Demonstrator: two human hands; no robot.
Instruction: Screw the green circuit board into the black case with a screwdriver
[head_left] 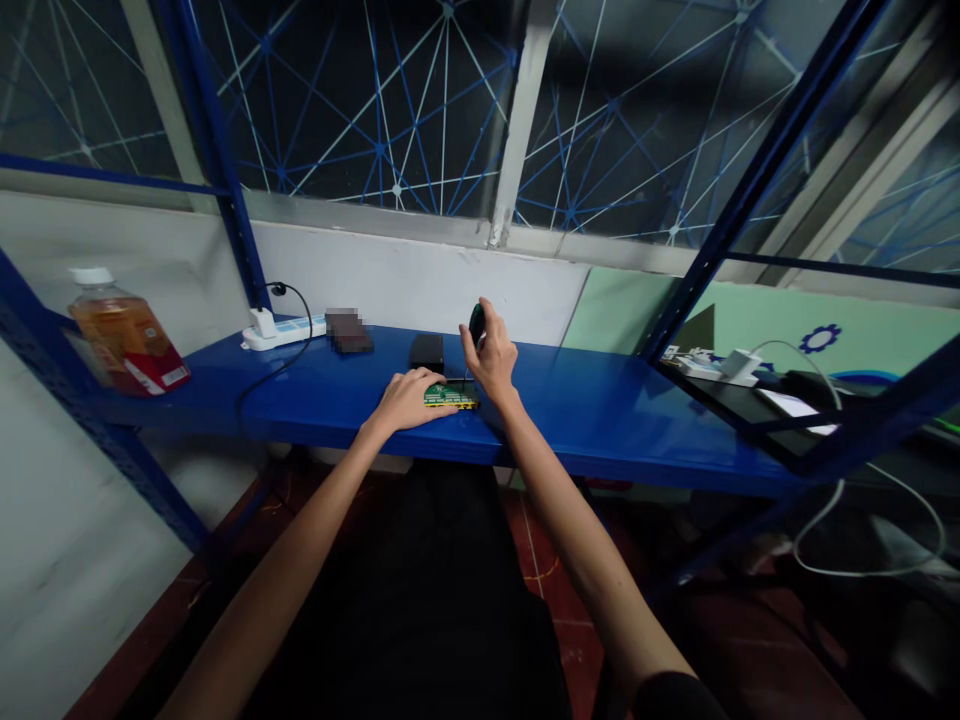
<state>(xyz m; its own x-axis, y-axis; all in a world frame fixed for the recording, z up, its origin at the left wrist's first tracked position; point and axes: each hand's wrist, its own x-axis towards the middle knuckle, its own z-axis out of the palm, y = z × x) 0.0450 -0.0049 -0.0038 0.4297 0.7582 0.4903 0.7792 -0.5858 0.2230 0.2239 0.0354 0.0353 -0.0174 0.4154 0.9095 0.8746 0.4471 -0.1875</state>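
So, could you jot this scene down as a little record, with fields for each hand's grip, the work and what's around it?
Left hand: resting on a green board with a yellow edge
Right hand: around the dark handle of a thin-shafted tool
Tool tip: above or on the board; contact unclear
Surface: blue bench
Behind the board: black object
Far left: bottle of amber liquid, white cap
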